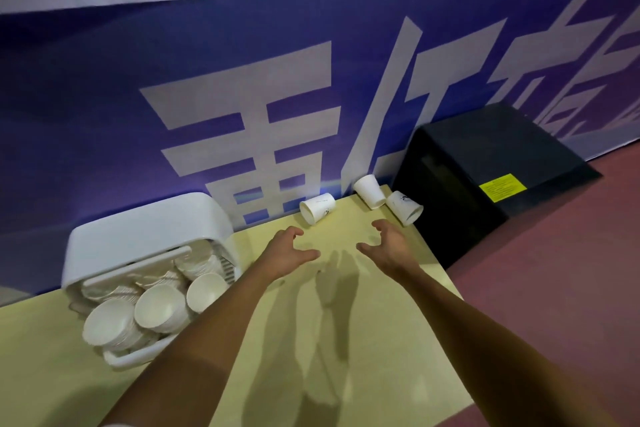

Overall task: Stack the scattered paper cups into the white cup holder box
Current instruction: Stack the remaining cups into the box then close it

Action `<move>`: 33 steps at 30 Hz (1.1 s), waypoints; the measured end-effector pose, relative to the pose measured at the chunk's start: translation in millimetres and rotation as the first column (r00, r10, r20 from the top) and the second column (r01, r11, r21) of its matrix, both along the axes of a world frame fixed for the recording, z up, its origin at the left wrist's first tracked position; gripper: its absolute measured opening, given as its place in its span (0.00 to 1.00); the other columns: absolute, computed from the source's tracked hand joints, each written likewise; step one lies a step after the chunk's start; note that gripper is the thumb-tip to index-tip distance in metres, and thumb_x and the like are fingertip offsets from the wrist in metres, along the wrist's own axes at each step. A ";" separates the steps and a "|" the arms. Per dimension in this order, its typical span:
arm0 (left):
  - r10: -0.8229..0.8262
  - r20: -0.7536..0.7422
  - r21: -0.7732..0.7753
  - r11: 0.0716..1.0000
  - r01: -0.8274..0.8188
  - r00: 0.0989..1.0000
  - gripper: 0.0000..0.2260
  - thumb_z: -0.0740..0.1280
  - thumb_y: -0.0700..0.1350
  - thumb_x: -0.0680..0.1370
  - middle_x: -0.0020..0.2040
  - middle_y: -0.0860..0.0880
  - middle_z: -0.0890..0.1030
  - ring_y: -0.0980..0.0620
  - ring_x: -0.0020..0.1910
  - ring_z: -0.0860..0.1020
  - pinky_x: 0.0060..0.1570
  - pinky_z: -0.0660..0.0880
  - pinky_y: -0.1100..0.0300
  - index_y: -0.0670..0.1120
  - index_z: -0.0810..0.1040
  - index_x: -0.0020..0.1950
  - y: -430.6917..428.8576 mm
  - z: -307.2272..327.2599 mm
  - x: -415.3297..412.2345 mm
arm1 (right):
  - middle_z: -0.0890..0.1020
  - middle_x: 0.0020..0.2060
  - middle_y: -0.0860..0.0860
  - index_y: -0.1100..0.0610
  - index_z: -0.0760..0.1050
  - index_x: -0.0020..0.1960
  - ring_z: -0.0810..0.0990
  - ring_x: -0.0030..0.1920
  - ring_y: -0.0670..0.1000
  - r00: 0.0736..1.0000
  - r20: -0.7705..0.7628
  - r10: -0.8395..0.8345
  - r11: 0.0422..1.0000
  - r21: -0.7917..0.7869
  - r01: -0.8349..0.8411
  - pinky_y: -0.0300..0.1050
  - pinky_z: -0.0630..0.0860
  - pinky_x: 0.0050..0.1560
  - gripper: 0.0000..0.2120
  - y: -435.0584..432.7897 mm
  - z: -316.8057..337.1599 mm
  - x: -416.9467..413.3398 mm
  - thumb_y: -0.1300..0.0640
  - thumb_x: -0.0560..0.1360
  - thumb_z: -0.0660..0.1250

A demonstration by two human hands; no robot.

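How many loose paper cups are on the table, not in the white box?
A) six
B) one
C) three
C: the left paper cup, the middle paper cup and the right paper cup sit at the far edge of the table, apart from the white cup holder box.

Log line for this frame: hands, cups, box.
phase: reach | left hand: open, empty | right hand: open, empty | paper cups: three loose ahead of hands, untouched | cup holder box: stacks inside
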State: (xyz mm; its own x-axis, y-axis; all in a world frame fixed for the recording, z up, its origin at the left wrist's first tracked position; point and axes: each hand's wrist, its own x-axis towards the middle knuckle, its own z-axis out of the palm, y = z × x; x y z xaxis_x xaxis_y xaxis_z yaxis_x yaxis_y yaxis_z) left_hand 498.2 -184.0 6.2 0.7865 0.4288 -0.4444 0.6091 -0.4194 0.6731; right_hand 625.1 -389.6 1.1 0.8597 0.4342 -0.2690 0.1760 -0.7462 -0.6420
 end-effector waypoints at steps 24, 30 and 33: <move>0.052 -0.098 0.314 0.949 -0.019 0.994 0.39 0.75 0.56 0.71 0.74 0.46 0.67 0.42 0.71 0.63 0.69 0.62 0.53 0.47 0.62 0.77 24.5 -73.0 142.3 | 0.73 0.66 0.58 0.59 0.66 0.72 0.73 0.64 0.58 0.989 0.145 -0.008 0.998 -0.058 0.016 0.51 0.72 0.64 0.29 67.7 -77.3 140.3 0.52 0.75 0.72; 0.048 -0.132 0.421 0.907 0.012 0.990 0.33 0.74 0.58 0.71 0.67 0.45 0.71 0.43 0.66 0.68 0.63 0.68 0.52 0.49 0.68 0.71 21.5 -86.9 149.9 | 0.74 0.64 0.57 0.58 0.67 0.69 0.72 0.62 0.56 0.964 0.267 -0.017 0.987 -0.148 0.058 0.49 0.70 0.65 0.25 74.1 -95.5 151.5 0.51 0.76 0.69; 0.077 -0.139 0.421 0.907 -0.011 0.987 0.29 0.73 0.56 0.72 0.64 0.44 0.71 0.42 0.64 0.69 0.59 0.70 0.51 0.49 0.69 0.69 12.9 -92.0 146.8 | 0.73 0.64 0.58 0.58 0.66 0.70 0.72 0.62 0.57 0.962 0.275 -0.008 0.981 -0.183 0.060 0.50 0.71 0.63 0.25 75.3 -99.3 152.5 0.49 0.77 0.67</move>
State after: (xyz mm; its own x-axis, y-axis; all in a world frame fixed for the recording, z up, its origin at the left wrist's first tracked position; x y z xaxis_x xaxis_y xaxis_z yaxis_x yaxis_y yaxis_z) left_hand 644.9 -171.1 -85.7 0.7014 0.6332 -0.3273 0.7126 -0.6122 0.3427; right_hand 777.6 -314.4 -98.2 0.9249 0.3674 -0.0974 0.2962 -0.8573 -0.4211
